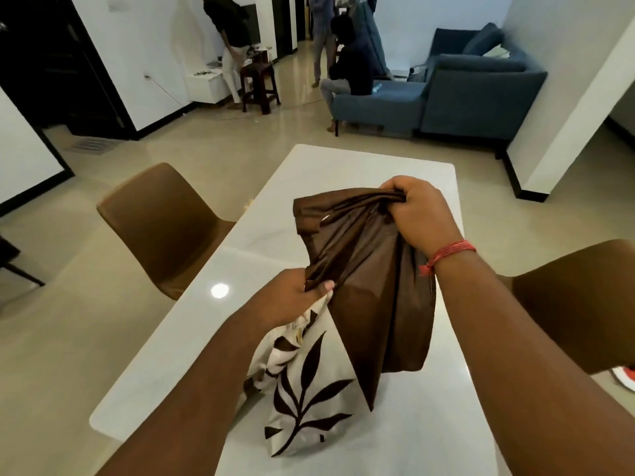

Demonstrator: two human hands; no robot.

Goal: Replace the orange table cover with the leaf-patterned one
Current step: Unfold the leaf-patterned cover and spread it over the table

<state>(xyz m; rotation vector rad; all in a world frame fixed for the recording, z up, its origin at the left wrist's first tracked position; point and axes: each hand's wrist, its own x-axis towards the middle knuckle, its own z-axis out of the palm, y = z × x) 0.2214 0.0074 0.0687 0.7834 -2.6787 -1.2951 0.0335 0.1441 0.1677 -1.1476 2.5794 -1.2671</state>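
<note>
left hand (295, 297): fingers curled, gripping | right hand (417, 214): fisted, raised

Cover (364, 269): plain dark brown on the larger, bunched section; cream with dark brown leaf-sprig print on the lower section. Worktop (343, 173): glossy white with faint grey veining. Chairs, left (161, 218) and right (584, 297): tan-brown shells. Wrist thread (446, 254) on the right arm: red-orange. Floor (68, 338): beige, polished. Sofa (464, 94): slate blue. Stool (257, 84): dark brown. Walls (154, 46): white, with black skirting and black door frames. Shoe (625, 376) at right edge: red and white.
</note>
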